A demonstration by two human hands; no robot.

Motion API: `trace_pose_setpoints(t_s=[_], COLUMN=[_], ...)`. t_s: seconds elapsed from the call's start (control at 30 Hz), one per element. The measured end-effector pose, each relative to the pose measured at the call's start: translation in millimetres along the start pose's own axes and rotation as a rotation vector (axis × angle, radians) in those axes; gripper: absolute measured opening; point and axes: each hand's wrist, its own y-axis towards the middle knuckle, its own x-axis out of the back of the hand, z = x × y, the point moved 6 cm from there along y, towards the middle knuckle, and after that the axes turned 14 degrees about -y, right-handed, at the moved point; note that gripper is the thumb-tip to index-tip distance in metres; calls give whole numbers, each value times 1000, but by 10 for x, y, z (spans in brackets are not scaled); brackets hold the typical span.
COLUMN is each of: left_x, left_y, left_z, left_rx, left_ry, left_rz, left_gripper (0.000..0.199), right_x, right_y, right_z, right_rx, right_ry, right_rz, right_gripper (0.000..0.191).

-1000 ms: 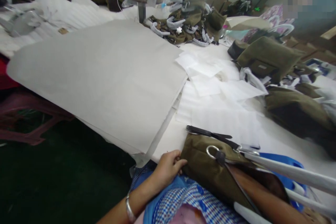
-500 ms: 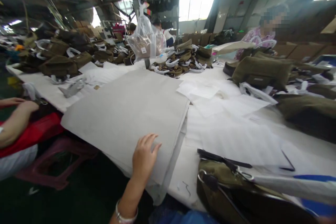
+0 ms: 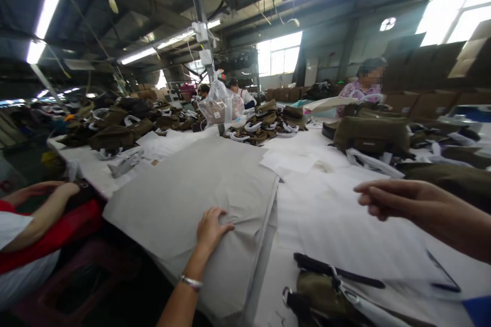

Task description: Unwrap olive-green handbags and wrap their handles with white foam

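Note:
My left hand (image 3: pixel 210 230) rests on a stack of large grey paper sheets (image 3: pixel 169 194). Its thumb stands apart from the bent fingers, and the top sheet creases around them. My right hand (image 3: pixel 395 202) is raised over thin white foam-like sheets (image 3: pixel 318 214), fingers drawn together with nothing visible in them. Below it, at the table's near edge, lies an olive bag (image 3: pixel 318 288) with a black strap (image 3: pixel 337 271) and metal rings, partly cut off by the frame.
Olive bags with white-wrapped handles pile up at the back left (image 3: pixel 115 135), centre (image 3: pixel 264 120) and right (image 3: pixel 372 135). A clear plastic bag (image 3: pixel 220 104) hangs from a post. One co-worker (image 3: pixel 38 225) sits at the left; another person (image 3: pixel 362 84) is across the table.
My right hand has come into view from the right. My left hand now presses on the top sheet, which has wrinkled. The camera has tilted upward.

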Motion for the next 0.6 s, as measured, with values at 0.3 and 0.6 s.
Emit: trace_pose_setpoints(t_s=[0.3,0.6], left_x=[117,-283], left_y=[248,-265], left_z=[122,-782], left_rx=[23,-124], left_ry=[-239,-572], left_rz=[56,270], left_gripper=[25,24], right_x=[-1518,-2484], right_y=[927,1370], right_z=[-106,-277], right_rx=[-176,-358], right_ry=[454,802], right_rz=[597,676], right_gripper=[49,58])
